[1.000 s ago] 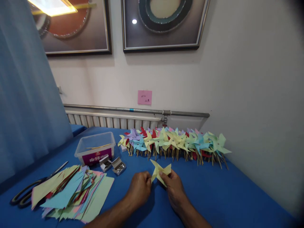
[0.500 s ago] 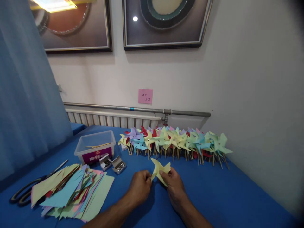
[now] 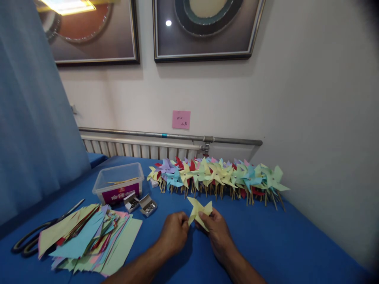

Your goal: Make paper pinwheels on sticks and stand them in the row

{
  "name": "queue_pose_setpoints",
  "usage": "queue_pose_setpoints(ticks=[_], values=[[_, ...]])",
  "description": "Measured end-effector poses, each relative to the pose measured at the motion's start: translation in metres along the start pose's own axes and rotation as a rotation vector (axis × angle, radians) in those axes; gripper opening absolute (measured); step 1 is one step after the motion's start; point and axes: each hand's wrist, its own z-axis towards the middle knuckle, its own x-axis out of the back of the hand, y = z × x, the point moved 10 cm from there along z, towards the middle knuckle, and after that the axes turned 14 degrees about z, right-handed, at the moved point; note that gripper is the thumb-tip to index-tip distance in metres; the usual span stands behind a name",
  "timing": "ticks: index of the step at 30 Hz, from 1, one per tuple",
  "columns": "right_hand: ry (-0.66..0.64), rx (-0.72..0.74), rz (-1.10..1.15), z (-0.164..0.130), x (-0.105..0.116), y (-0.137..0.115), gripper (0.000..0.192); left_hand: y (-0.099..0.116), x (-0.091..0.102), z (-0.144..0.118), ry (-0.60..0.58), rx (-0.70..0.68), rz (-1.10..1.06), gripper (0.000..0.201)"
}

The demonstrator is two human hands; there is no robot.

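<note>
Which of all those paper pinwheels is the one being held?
The pale yellow pinwheel, pinched between the left hand and right hand; unlike the row of finished pinwheels by the wall, it shows no stick.

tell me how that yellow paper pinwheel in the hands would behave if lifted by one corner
The yellow paper pinwheel, pinched between the left hand and right hand, looks like thin folded paper, so it is probably very light and floppy. Its points would likely bend or crease under a firm squeeze. Flat-sided, it should not roll on the blue table.
</note>
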Motion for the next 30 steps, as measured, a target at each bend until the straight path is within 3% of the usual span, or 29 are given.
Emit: queue_pose_setpoints(ticks=[21,30], values=[[0.010,0.031,0.020,-0.0001,-0.0014,-0.0025,0.042,0.0082,0.0062,-0.0033,0.037,-0.029,0.078,0.023],[0.020,-0.026,0.016,-0.0008,-0.0014,0.0019,0.046,0.0065,0.0057,-0.0020,0.072,-0.060,0.051,0.023]])
